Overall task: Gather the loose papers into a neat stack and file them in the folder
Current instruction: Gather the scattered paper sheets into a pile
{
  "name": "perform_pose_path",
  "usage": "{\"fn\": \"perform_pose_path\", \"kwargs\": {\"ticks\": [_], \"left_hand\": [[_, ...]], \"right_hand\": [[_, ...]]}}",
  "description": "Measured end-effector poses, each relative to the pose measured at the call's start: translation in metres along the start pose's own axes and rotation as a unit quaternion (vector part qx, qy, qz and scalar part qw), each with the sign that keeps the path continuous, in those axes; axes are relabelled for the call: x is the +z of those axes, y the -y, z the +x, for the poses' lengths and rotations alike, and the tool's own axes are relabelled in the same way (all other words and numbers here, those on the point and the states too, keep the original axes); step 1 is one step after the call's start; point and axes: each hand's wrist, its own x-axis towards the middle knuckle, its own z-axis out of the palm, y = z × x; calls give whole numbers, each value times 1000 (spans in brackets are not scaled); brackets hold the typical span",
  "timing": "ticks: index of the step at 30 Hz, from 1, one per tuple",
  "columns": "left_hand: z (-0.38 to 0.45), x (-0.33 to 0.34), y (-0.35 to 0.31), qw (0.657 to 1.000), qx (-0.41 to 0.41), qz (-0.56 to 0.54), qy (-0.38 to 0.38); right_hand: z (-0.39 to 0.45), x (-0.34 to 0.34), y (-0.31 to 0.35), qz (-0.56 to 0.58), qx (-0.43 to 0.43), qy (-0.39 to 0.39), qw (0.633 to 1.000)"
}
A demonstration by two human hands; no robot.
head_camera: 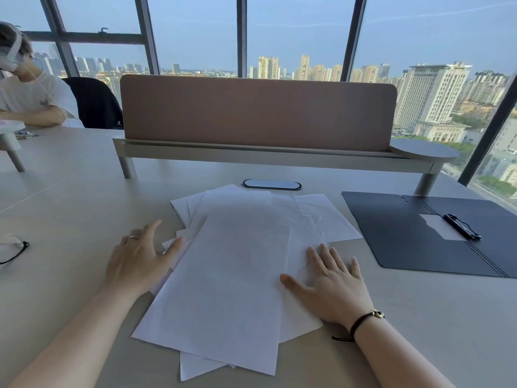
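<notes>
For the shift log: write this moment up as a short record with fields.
papers: loose white sheets, fanned and overlapping on the desk, not yet squared
left hand: left hand open, fingertips at the pile's left edge
right hand: right hand open, flat on the pile's right side
folder: dark folder lying open to the right of the papers, black clip inside
other items: glasses at the left edge; another person seated far left
</notes>
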Motion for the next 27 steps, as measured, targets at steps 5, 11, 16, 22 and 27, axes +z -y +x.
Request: {"fn": "perform_pose_path", "kwargs": {"ticks": [5,11,16,22,27], "left_hand": [[11,20,4,988,47,59,138],[10,17,0,987,57,48,142],[10,20,5,993,75,13,91],[18,15,3,995,59,-74,14],[28,26,2,988,56,58,132]], "right_hand": [[2,-1,4,-8,-37,0,999],[9,-9,16,50,-133,-14,990],[67,-11,-14,119,20,-139,983],[99,-11,-28,26,55,-68,996],[71,-13,-19,3,13,-76,997]]}}
